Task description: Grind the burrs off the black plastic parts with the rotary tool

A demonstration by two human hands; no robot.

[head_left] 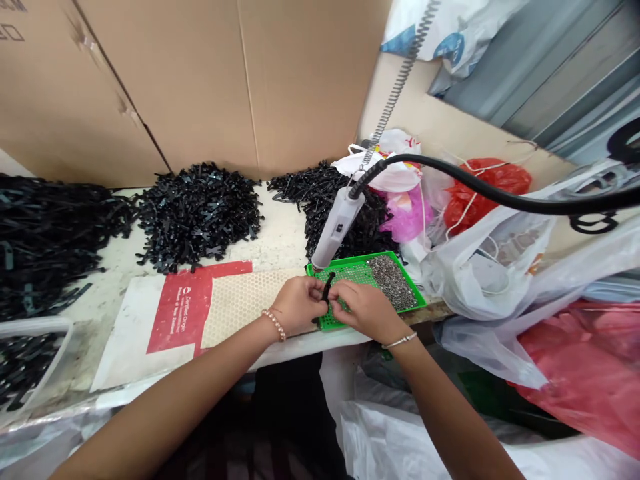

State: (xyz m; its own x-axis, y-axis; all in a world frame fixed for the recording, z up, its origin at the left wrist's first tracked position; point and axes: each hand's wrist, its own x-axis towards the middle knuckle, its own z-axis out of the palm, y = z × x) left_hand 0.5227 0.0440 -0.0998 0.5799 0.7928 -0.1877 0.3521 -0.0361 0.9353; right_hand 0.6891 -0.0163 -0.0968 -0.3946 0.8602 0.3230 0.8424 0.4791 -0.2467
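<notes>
A small black plastic strip [327, 287] stands nearly upright between my two hands, over the near left part of a green tray [345, 265]. My left hand [299, 303] pinches it from the left. From the right, the closed fingertips of my right hand [365, 310] press against it; whether they also hold a screw is too small to see. Small metal screws [393, 281] lie heaped in the tray's right end. Just above my fingers hangs a grey electric screwdriver [339, 227], tip down, touched by neither hand.
Heaps of black strips [197, 213] line the back of the table, with a white bin [35, 327] of black parts at left. A spring [400, 87] and black cable [465, 180] run from the screwdriver. Plastic bags [485, 253] crowd the right. A honeycomb-patterned mat [250, 293] lies left of the tray.
</notes>
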